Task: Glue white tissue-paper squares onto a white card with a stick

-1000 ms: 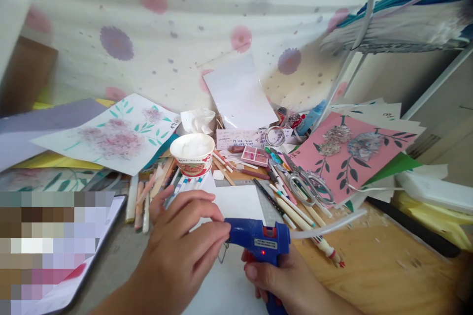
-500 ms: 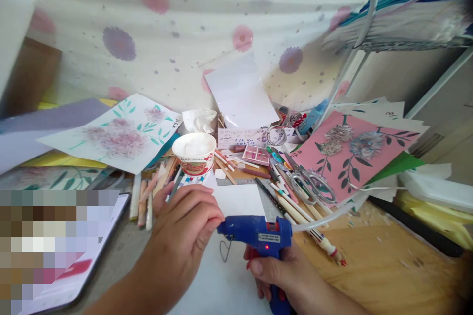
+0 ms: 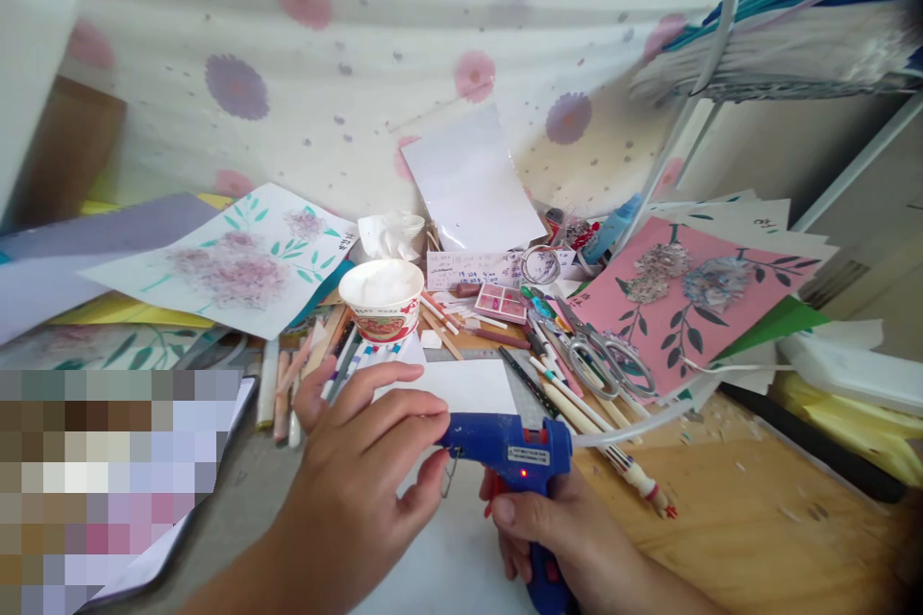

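Observation:
My right hand (image 3: 537, 519) grips the handle of a blue hot glue gun (image 3: 505, 447), with fingers by its red trigger. The gun lies level, its front pointing left, and a small red light glows on its side. A white cord or glue stick (image 3: 627, 428) runs from its back. My left hand (image 3: 375, 452) is at the gun's front end, thumb and forefinger apart on either side of it and the other fingers spread. The nozzle tip is hidden by those fingers. Below hangs the gun's thin wire stand (image 3: 451, 478). White paper (image 3: 461, 384) lies beneath and behind.
A paper bowl (image 3: 381, 303) with white contents stands behind my left hand. Pens and scissors (image 3: 606, 360) lie behind the gun. Flower pictures on white paper (image 3: 237, 259) and pink paper (image 3: 649, 327) flank the desk. A partly blurred tablet or phone (image 3: 180, 519) lies at left.
My left thumb and forefinger have moved apart from a pinch at the gun's front, and the hand has shifted slightly right. The right hand still holds the glue gun almost unmoved.

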Action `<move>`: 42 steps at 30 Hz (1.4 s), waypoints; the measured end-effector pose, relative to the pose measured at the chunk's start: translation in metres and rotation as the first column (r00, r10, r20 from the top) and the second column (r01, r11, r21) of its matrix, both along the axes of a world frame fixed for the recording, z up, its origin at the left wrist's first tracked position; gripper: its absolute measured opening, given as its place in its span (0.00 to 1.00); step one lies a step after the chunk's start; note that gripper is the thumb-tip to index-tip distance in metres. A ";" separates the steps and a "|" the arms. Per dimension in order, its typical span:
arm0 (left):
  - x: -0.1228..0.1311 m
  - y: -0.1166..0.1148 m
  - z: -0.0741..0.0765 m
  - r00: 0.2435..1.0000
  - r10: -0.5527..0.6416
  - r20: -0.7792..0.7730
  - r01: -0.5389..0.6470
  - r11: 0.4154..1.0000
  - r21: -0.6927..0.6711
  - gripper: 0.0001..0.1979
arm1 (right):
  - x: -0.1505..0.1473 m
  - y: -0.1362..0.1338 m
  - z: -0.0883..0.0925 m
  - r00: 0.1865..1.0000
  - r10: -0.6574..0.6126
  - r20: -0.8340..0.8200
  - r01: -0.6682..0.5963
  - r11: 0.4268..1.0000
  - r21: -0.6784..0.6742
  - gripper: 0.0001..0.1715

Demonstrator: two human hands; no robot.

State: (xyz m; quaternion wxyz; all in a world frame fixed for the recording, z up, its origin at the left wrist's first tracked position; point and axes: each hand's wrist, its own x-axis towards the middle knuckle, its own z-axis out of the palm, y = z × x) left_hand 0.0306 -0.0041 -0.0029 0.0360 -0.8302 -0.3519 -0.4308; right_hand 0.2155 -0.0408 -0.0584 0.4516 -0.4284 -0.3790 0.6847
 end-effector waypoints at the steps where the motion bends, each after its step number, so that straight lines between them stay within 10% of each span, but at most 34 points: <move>1: 0.001 0.000 0.000 1.000 0.006 0.003 -0.006 1.000 0.004 0.08 | 0.000 0.000 -0.001 1.000 -0.001 0.007 0.001 1.000 -0.002 0.27; 42: 0.000 -0.003 0.000 1.000 0.020 -0.018 -0.015 0.968 0.252 0.14 | -0.001 0.000 0.010 0.995 0.031 -0.098 -0.036 0.998 -0.050 0.21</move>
